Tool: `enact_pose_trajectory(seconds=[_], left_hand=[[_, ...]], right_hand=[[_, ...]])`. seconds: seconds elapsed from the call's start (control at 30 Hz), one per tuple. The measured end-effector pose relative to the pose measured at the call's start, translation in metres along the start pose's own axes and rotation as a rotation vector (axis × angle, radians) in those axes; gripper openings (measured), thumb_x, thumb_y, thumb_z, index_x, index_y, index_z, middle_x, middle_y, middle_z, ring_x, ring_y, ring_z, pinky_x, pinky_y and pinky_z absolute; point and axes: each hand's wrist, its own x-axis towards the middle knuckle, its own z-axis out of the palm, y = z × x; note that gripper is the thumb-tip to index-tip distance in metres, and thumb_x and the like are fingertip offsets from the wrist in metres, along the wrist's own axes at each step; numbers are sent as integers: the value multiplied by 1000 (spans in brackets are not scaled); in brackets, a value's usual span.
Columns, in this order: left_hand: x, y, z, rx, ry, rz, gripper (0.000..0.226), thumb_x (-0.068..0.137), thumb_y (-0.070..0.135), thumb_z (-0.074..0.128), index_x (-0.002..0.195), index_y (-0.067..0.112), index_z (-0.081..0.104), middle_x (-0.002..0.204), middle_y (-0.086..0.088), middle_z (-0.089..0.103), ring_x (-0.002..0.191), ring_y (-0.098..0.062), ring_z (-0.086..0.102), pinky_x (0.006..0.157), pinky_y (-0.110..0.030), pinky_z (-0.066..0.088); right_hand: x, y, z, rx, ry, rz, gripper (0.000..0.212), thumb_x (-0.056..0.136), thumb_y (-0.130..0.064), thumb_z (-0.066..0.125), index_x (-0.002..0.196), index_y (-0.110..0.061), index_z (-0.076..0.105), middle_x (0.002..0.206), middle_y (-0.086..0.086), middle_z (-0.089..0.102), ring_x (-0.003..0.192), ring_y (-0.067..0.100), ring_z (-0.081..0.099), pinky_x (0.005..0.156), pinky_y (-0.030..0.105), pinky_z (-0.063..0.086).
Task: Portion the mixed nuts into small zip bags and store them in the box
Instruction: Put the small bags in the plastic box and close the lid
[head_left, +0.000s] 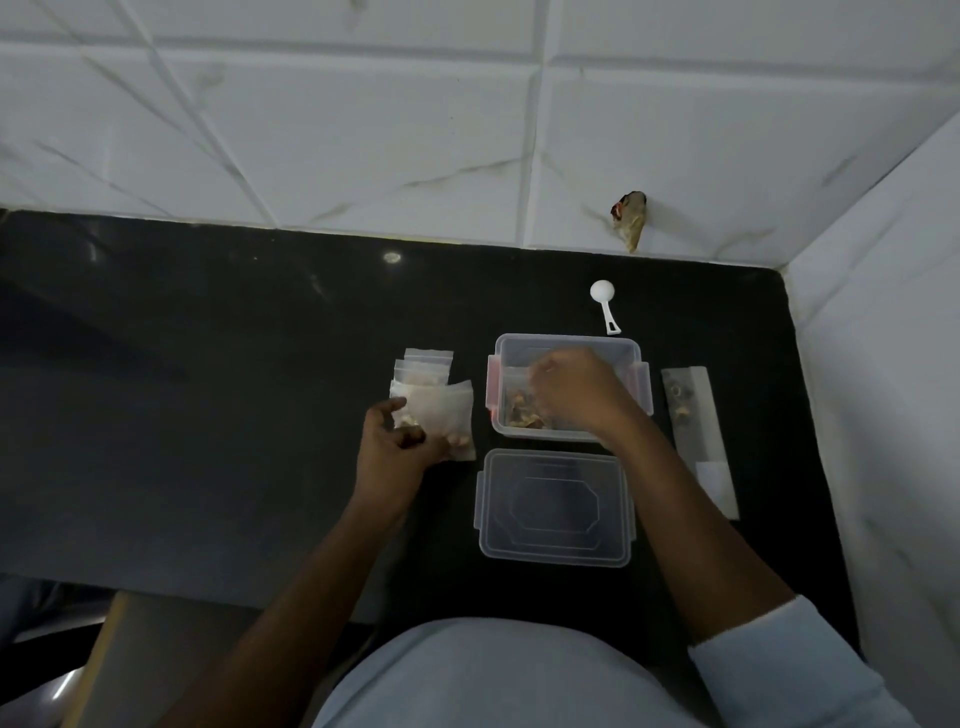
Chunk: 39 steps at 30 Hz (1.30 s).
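Shirt, pale blue, fills the bottom edge; both forearms extend from it over a black counter backed by a white tiled wall.

Lid: clear plastic, flat on the counter, detached, just in front of the box.

Box: clear, open, clips hanging out at both sides, right of centre. It contains a boxed bag with nuts showing at its bottom.

Long bag: clear, flat, just right of the box, a few nuts at its far end.

Pile: small zip bags, filled, overlapping, just left of the box.

Left hand: on the near end of the pile, thumb and curled fingers grasping the front bag.

Right hand: inside the box, fingers bent down at the boxed bag; grasp or release cannot be determined.

Scoop: white, beyond the box, apart from it, bowl toward the wall.
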Motion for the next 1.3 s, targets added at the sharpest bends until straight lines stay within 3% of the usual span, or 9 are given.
enact_pose_trajectory(seconds=[0.17, 0.3, 0.4, 0.5, 0.57, 0.73, 0.87, 1.07, 1.3], left_hand=[[-7, 39, 25, -181, -210, 126, 84, 74, 1, 85, 140, 27, 40, 124, -15, 67, 107, -28, 72, 73, -34, 61], [0, 48, 39, -77, -214, 173, 80, 80, 2, 82, 144, 24, 40, 116, -13, 70, 96, -23, 75, 69, -32, 61], [12, 43, 32, 85, -85, 230, 63, 86, 27, 81, 140, 32, 47, 118, 3, 68, 100, -18, 72, 75, -34, 61], [27, 27, 17, 182, 160, 224, 44, 95, 31, 71, 135, 27, 54, 119, 7, 65, 105, -13, 67, 76, -26, 56], [37, 14, 4, 289, 251, 210, 39, 96, 27, 68, 132, 27, 55, 123, 5, 63, 109, -13, 64, 83, -28, 55], [53, -3, -12, 733, 281, 70, 52, 88, 36, 74, 134, 31, 49, 134, 2, 52, 128, -28, 49, 108, -57, 41], [56, -13, -19, 663, 227, 78, 50, 85, 36, 77, 125, 34, 47, 118, 9, 60, 109, -17, 61, 102, -56, 47], [44, -7, -16, 455, 153, 107, 58, 87, 18, 79, 134, 23, 46, 105, 7, 62, 94, -10, 65, 70, -21, 50], [33, 13, -19, 155, 69, 49, 72, 82, 6, 81, 140, 23, 44, 111, -1, 67, 98, -18, 72, 71, -29, 61]], right_hand=[[-33, -22, 1, 277, -354, -45, 34, 91, -19, 78, 123, -15, 69, 111, 6, 77, 103, 20, 75, 89, 33, 62], [-31, -19, -3, 288, -238, -47, 26, 89, -7, 78, 114, -9, 71, 104, 8, 78, 93, 17, 77, 75, 26, 61], [-18, -6, -14, -122, 35, -55, 5, 93, -11, 72, 97, -12, 71, 89, 2, 75, 81, 14, 72, 70, 26, 55], [1, 14, -22, -473, 207, -9, 20, 95, -8, 62, 75, -13, 61, 73, 3, 62, 69, 19, 60, 57, 28, 39], [12, 23, -22, -558, 163, 90, 11, 98, -6, 60, 91, -9, 68, 80, 3, 62, 75, 19, 60, 59, 26, 38], [18, 25, -12, -698, 72, 235, 26, 101, -7, 57, 127, -3, 61, 112, 12, 67, 103, 25, 65, 80, 30, 45], [19, 19, -13, -743, 215, 210, 18, 101, -8, 58, 117, -5, 65, 110, 12, 68, 103, 27, 67, 76, 32, 47], [22, 28, -7, -692, -78, 83, 16, 101, -13, 59, 107, -12, 74, 104, 5, 71, 92, 18, 65, 83, 30, 48], [6, 19, -12, -306, 144, 13, 16, 102, -15, 58, 108, -20, 72, 100, -5, 71, 88, 8, 65, 72, 24, 51]])
